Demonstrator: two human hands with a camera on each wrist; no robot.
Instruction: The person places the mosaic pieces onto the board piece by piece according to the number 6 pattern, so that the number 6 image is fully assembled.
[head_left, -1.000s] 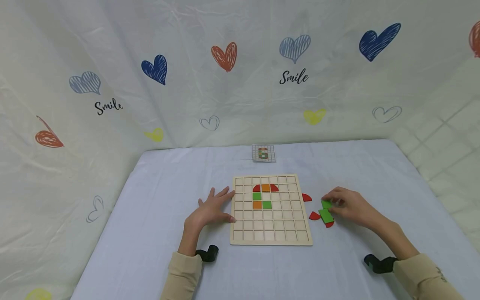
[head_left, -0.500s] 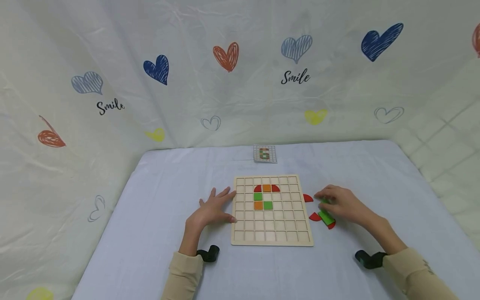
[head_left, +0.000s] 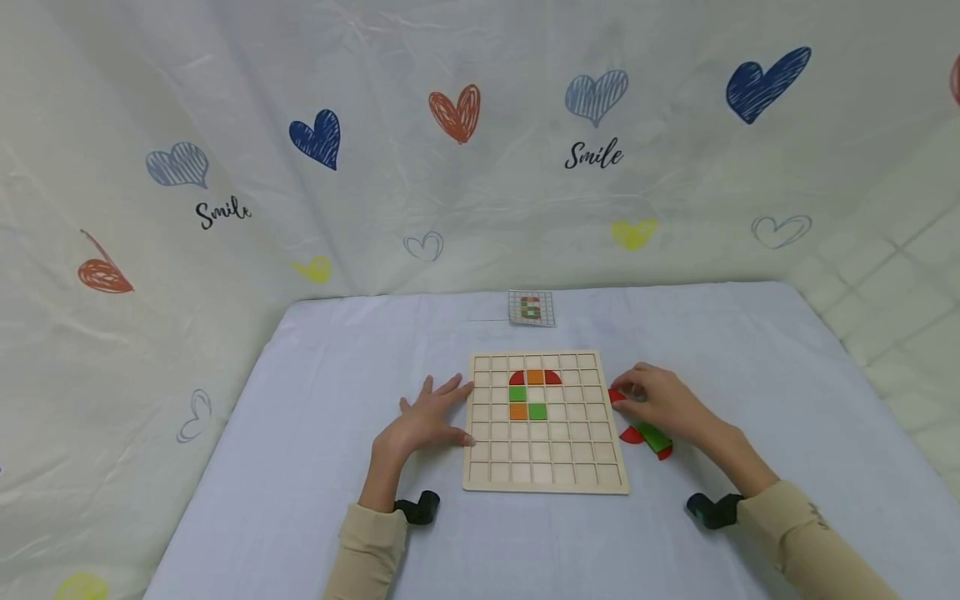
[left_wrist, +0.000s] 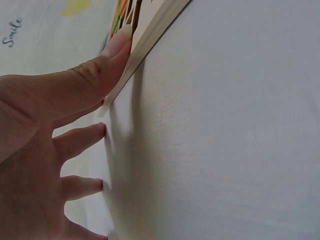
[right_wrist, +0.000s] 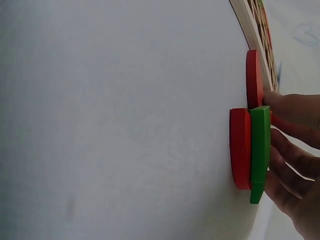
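Note:
My left hand (head_left: 423,425) spreads its fingers at the left edge of a wooden grid board (head_left: 540,458). Its thumb (left_wrist: 117,42) presses on the board's rim, and its other fingertips rest lower, by the tablecloth. At the board's right edge, my right hand (head_left: 663,400) pinches a red quarter-circle tile (head_left: 617,396) between thumb and finger. Beneath that hand lie a green tile (head_left: 656,438) and two more red tiles, one red tile (head_left: 632,436) nearer the board and another red tile (right_wrist: 240,150) against the green one. Red, orange and green tiles (head_left: 535,377) sit in the grid.
A small pattern card (head_left: 532,308) lies behind the board, showing a coloured figure on a grid. White cloth (head_left: 337,358) covers the table. A curtain (head_left: 510,192) printed with hearts hangs at the back. Each wrist wears a black camera (head_left: 418,507).
My right hand has moved left, from the green tiles to the red quarter-circle by the board. The upper green tile no longer shows. My left hand holds its place.

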